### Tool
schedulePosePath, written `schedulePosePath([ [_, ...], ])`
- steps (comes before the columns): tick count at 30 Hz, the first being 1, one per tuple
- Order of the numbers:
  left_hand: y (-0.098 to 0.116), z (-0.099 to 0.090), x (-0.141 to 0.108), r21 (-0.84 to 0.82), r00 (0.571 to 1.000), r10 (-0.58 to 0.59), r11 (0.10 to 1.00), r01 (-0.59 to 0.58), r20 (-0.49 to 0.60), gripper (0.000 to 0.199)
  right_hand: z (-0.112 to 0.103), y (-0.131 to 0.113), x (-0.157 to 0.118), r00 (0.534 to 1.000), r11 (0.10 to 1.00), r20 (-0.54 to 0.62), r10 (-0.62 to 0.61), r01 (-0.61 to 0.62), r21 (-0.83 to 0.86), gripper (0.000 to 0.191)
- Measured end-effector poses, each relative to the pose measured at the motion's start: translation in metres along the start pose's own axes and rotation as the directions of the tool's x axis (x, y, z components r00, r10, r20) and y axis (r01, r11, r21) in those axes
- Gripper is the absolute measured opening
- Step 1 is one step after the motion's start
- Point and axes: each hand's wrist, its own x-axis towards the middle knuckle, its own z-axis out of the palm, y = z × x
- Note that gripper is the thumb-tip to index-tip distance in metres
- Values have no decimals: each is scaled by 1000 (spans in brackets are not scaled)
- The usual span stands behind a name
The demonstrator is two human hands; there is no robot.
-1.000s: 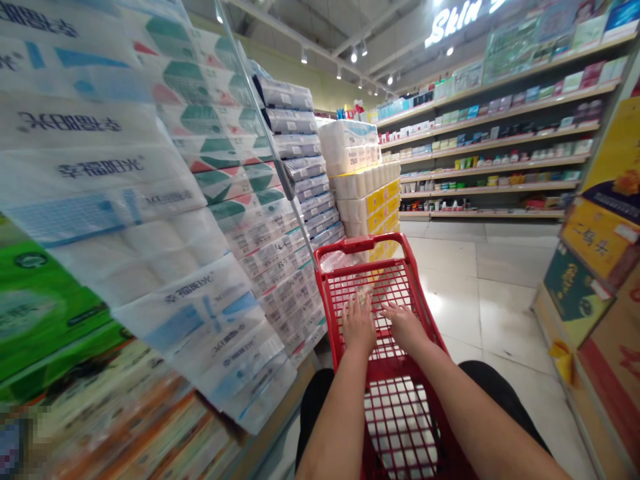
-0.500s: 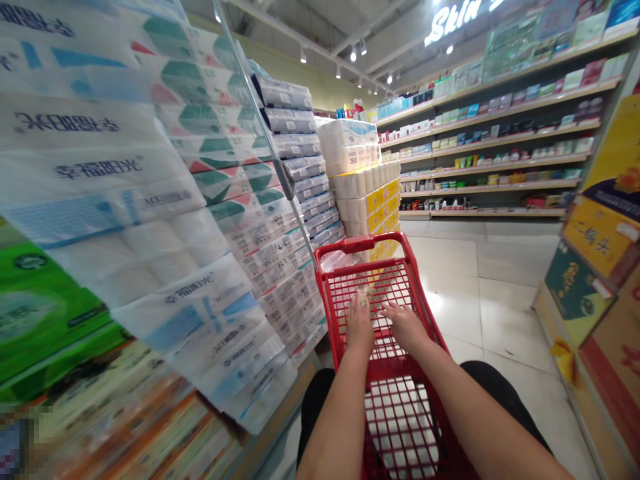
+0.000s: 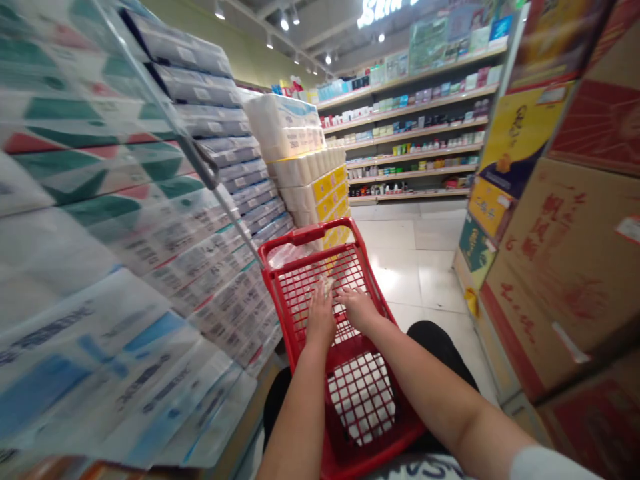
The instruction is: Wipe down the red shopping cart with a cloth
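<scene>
In the head view a red plastic shopping basket [image 3: 345, 260] with grid walls stands in front of me, between my knees. Above its grid, my left hand [image 3: 321, 317] has its fingers close together. A small pale, crumpled, paper-like piece [image 3: 327, 285] shows at its fingertips, and the hand seems to hold it. Close beside it on the right is my right hand [image 3: 356, 310], fingers loosely bent and slightly apart, tips near the pale piece. I see nothing in that hand. A raised handle [image 3: 307, 233] forms the far end of the basket.
Tall stacks of wrapped tissue packs [image 3: 165, 220] rise close on the left, with toilet-roll packs [image 3: 300, 167] beyond. Cardboard boxes [image 3: 565, 267] are piled on the right. A tiled aisle [image 3: 400, 267] leads to shelves of small goods [image 3: 410, 153].
The view has moved forward and swung right, so the left stacks look nearer and more boxes show at right. My right fingertips are closer to my left hand and the pale piece.
</scene>
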Motion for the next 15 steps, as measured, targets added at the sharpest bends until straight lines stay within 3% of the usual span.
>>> schedulePosePath([
  [1,0,1,1,14,1000,7,1000,-7,-6,72,0,2,0,1000,1000,-7,2,-3,-8,48],
  [5,-4,7,8,115,971,-180,973,199,-156,62,-3,10,0,1000,999,-20,-5,4,-47,43],
  [7,-5,11,13,91,985,-112,988,124,-128,62,-4,14,0,1000,998,-25,1,-2,-65,41],
  [11,-5,21,22,13,988,151,989,-151,-36,67,-9,20,-2,999,994,-41,10,-14,-113,39],
  [13,-7,24,26,18,992,110,994,-109,-54,66,-11,22,-4,998,991,-48,29,-35,-132,40],
  [15,-10,25,28,37,993,-29,999,33,-116,65,-13,24,-6,997,988,-48,60,-66,-142,42],
])
